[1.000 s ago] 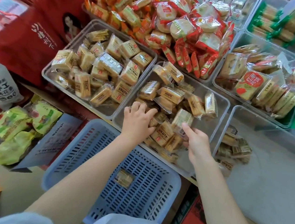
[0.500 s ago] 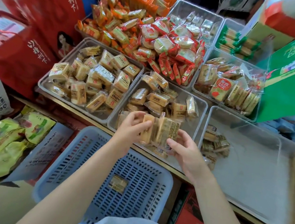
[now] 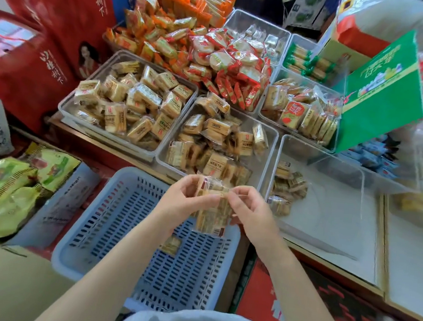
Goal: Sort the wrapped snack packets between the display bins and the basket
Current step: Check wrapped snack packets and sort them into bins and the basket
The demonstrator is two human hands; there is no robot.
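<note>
While both hands sit over the blue basket [image 3: 112, 231], left hand [image 3: 183, 206] and right hand [image 3: 249, 209] each keep a curled-finger grip on a bunch of snack packets [image 3: 210, 219] held between them. One packet [image 3: 171, 245] lies in the basket. Middle bin [image 3: 270, 150] just beyond, still heaped.

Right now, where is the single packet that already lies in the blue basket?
In the head view, the lone packet lies on the blue basket floor, toward its right side, just below the bundle of packets held in both hands.
</note>
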